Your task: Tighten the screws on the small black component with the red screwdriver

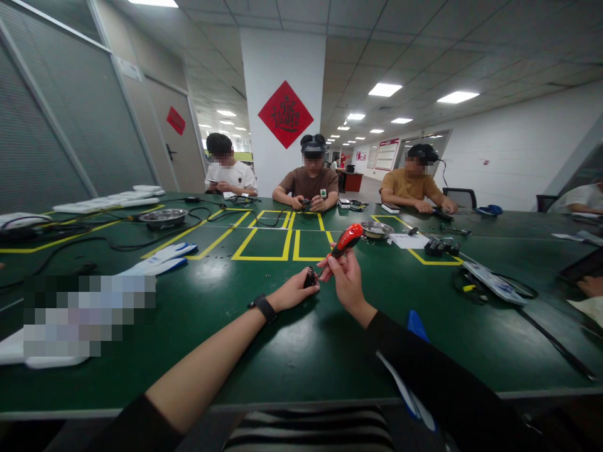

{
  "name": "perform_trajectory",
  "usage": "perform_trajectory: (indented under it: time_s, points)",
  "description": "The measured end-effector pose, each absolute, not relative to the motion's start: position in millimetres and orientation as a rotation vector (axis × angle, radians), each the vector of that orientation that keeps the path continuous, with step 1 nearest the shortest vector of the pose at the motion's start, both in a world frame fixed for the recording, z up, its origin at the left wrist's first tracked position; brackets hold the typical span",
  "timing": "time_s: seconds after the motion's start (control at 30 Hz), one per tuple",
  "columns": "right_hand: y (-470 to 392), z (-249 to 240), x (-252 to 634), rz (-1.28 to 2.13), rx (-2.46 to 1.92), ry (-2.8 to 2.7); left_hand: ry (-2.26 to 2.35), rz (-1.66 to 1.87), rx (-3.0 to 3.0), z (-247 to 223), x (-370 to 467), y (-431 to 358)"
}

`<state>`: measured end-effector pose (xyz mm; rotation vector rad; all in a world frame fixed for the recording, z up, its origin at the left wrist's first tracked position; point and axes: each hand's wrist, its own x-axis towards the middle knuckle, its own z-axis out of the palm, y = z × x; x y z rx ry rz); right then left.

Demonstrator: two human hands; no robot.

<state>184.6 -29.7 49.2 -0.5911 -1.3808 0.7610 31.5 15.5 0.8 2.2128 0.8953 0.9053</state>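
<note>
My left hand point(293, 290) is closed around a small black cylindrical part point(309, 277), which stands roughly upright with its top end showing above the fingers. Over it, my right hand point(346, 279) grips a screwdriver point(348, 239) with a red and black handle. The handle leans up to the right, and the thin shaft points down and left at the black part. Fingers cover much of the shaft's end, so I cannot tell whether the tip touches the part. Both hands are just above the green table point(221, 326).
White-and-blue gloves point(164, 257) lie at left; another glove point(414, 402) is under my right forearm. Metal bowls point(162, 218) and cables are farther back. Black blocks point(440, 247), white paper point(409, 241) and a cabled flat item point(494, 282) lie right. Several people sit around the table.
</note>
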Motion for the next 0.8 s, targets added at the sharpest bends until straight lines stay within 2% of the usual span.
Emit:
perform_trajectory:
  time_s: [0.8]
  points:
    - [-27.7,47.2,185.9,0.753,-0.570,-1.364,0.762,0.846,2.020,3.6,29.8,17.7]
